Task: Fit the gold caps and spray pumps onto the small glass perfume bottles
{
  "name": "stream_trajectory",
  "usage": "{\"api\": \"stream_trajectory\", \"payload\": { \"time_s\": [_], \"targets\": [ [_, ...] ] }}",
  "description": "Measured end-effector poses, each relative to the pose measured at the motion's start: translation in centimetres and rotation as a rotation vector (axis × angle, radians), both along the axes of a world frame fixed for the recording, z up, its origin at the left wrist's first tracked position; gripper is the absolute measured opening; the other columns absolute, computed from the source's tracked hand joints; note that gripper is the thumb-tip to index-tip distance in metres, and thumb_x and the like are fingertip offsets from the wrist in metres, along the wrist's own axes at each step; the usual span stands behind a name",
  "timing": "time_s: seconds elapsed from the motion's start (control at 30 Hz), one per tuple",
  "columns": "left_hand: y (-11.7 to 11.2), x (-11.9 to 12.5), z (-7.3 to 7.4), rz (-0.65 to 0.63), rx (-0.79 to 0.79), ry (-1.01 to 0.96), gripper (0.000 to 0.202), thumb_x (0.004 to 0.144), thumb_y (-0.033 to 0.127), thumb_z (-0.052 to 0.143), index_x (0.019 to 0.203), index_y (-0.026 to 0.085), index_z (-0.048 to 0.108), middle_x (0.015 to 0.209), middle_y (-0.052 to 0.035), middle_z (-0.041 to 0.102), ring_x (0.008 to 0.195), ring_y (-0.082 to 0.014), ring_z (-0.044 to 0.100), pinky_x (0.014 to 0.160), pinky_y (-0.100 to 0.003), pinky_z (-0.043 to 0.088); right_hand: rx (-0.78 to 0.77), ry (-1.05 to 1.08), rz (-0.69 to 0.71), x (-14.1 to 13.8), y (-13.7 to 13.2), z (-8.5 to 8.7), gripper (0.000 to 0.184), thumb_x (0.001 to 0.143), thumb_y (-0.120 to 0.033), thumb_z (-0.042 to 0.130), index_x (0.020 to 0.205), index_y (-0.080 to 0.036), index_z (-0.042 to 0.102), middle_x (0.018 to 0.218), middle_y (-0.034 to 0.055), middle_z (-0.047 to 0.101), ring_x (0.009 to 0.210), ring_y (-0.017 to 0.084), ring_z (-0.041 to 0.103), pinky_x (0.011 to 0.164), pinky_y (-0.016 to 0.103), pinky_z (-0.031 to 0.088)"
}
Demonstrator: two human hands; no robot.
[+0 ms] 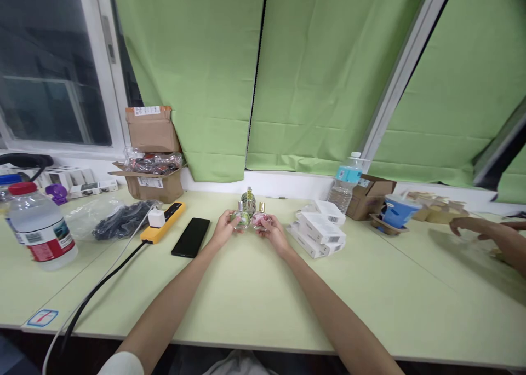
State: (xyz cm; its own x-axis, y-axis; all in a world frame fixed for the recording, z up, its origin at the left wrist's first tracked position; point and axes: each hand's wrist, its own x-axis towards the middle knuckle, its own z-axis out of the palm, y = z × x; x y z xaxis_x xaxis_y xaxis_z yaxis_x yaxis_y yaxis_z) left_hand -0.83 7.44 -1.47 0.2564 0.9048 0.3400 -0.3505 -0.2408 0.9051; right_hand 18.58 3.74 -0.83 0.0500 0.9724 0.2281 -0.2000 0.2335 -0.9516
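My left hand (225, 225) is closed around a round glass perfume bottle (241, 219) with greenish contents and a shiny cap. In my right hand (273, 231) is a second perfume bottle (260, 219), pinkish, with a gold-coloured cap. The two are held side by side just above or on the table; I cannot tell if they touch it. Right behind them stand more bottles (249, 198) in a row, partly hidden by the front pair. A stack of white small boxes (320, 228) lies to the right of my right hand, and a black phone (191, 237) to the left of my left.
A yellow power strip (163, 223) with cables, a plastic bag (92, 217) and a red-capped bottle (40, 230) are on the left. Cardboard boxes (154, 184) stand behind. Rightward are a water bottle (347, 183), a blue cup (396, 211) and another person's hand (472, 226).
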Motion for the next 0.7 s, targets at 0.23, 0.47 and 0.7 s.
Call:
{"api": "stream_trajectory", "payload": {
  "time_s": [0.23, 0.47, 0.7],
  "targets": [
    [-0.21, -0.05, 0.12, -0.010, 0.003, 0.001, 0.053, 0.069, 0.049, 0.076, 0.103, 0.016, 0.052, 0.094, -0.0096, 0.070, 0.075, -0.0219, 0.070, 0.062, -0.035, 0.058, 0.011, -0.022, 0.023, 0.09, -0.07, -0.13, 0.048, 0.068, -0.054, 0.076, 0.097, -0.022, 0.055, 0.087, 0.0036, 0.068, 0.061, 0.017, 0.064, 0.056, 0.030, 0.046],
    [-0.03, -0.01, -0.13, -0.011, 0.008, 0.016, 0.052, 0.069, 0.048, 0.077, 0.101, 0.016, 0.052, 0.095, -0.0096, 0.069, 0.074, -0.0207, 0.069, 0.058, -0.032, 0.057, 0.017, -0.021, 0.038, 0.25, 0.00, -0.38, 0.047, 0.069, -0.053, 0.075, 0.098, -0.022, 0.055, 0.089, 0.0038, 0.068, 0.062, 0.018, 0.065, 0.057, 0.031, 0.047],
    [0.16, 0.16, -0.45, 0.013, 0.003, 0.021, 0.051, 0.068, 0.047, 0.078, 0.100, 0.016, 0.053, 0.092, -0.0076, 0.067, 0.069, -0.0182, 0.067, 0.056, -0.032, 0.058, 0.025, -0.005, 0.026, 0.22, -0.21, -0.08, 0.049, 0.067, -0.055, 0.077, 0.098, -0.022, 0.057, 0.089, 0.0044, 0.068, 0.063, 0.018, 0.065, 0.057, 0.031, 0.048]
  ]
}}
